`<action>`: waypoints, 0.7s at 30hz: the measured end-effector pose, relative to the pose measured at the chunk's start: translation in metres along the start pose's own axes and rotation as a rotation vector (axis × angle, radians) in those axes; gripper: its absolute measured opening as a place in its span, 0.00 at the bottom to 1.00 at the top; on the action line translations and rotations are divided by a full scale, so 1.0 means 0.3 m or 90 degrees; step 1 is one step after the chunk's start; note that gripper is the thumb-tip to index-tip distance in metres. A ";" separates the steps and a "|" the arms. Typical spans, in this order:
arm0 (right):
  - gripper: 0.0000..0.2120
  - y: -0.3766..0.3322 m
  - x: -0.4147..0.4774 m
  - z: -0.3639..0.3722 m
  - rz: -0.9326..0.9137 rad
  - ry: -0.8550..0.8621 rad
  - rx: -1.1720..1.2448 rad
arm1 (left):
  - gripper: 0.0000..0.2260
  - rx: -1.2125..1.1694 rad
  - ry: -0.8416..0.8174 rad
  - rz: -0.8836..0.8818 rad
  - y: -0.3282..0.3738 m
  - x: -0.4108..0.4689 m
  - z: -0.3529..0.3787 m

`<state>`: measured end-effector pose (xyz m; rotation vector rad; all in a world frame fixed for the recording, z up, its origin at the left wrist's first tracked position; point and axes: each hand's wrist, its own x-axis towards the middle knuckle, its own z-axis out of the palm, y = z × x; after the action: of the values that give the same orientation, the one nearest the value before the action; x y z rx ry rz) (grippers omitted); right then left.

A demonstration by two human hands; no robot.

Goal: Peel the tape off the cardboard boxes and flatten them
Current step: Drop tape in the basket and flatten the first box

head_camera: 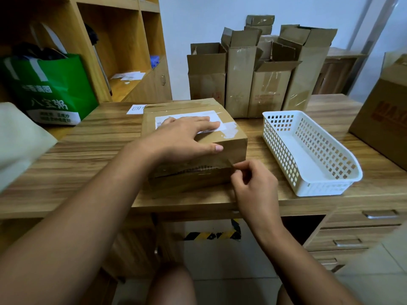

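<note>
white basket (326, 186) beside taped box (231, 139), cartons (240, 84) behind

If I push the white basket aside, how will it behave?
The basket looks empty and is perforated plastic, so it is probably light. Its low, flat shape should slide on the desk rather than tip. The moulded walls likely stay stiff.

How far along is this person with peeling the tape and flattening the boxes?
Early on. No flattened box is in view; the opened boxes at the back stand upright. In hand: the left hand presses on the closed box while the right hand pinches the tape strip on its near side, partly lifted. Left: the tape on top, then flattening everything.
</note>
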<state>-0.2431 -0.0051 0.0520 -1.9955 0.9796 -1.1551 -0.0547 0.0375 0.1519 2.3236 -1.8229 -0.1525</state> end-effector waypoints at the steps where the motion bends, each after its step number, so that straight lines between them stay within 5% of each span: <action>1: 0.05 -0.001 -0.006 0.001 0.008 0.007 0.020 | 0.31 0.005 0.004 -0.002 0.007 -0.001 0.001; 13: 0.06 -0.052 -0.077 0.056 -0.016 -0.064 0.099 | 0.25 -0.040 0.063 -0.066 0.085 -0.022 0.001; 21: 0.08 -0.028 -0.031 -0.002 0.053 -0.013 0.213 | 0.30 -0.097 -0.081 0.014 -0.023 -0.042 -0.071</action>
<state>-0.2443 0.0072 0.0549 -1.6823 0.7933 -1.1655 -0.0471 0.0529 0.1709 2.2351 -1.8233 -0.4301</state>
